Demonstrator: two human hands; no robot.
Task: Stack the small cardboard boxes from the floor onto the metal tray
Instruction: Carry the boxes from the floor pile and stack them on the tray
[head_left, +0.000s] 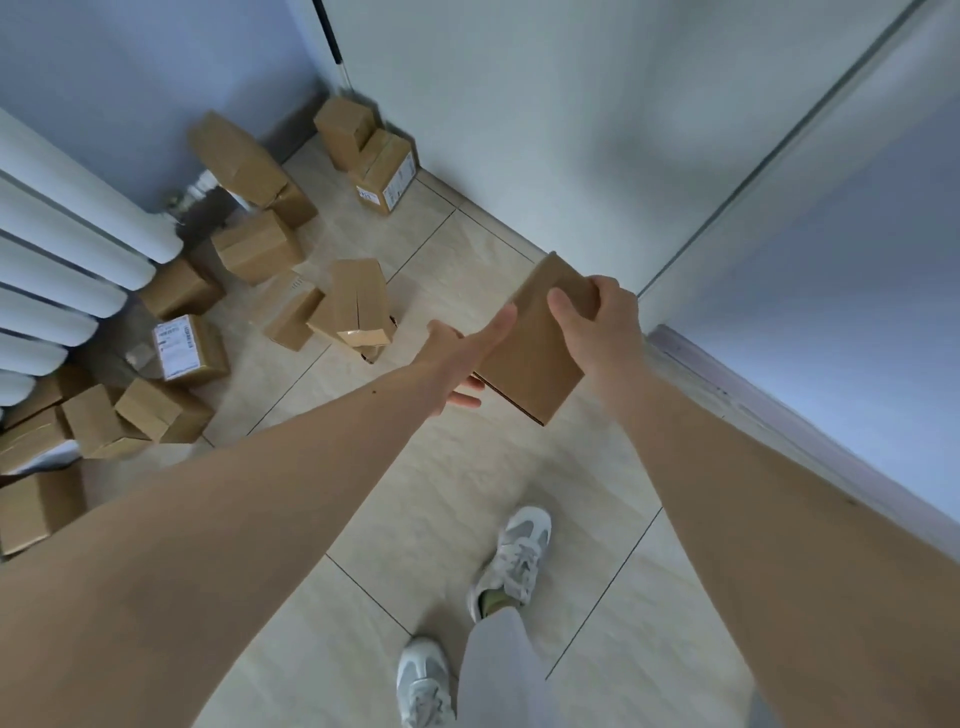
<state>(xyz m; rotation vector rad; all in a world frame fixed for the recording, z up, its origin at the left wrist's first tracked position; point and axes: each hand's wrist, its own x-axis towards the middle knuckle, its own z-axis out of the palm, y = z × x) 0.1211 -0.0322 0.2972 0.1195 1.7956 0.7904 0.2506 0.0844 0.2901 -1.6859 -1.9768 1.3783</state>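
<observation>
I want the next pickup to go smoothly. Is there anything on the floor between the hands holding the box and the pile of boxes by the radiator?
Nothing visible: bare floor tiles separate the held box, in both hands' grip, from the nearest floor boxes.

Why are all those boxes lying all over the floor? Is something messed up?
Yes, it looks messy. Many cardboard boxes lie tumbled at odd angles beside the white radiator, some leaning on each other. One box is off the floor, held by the right hand and left hand. No metal tray is in view.
</observation>
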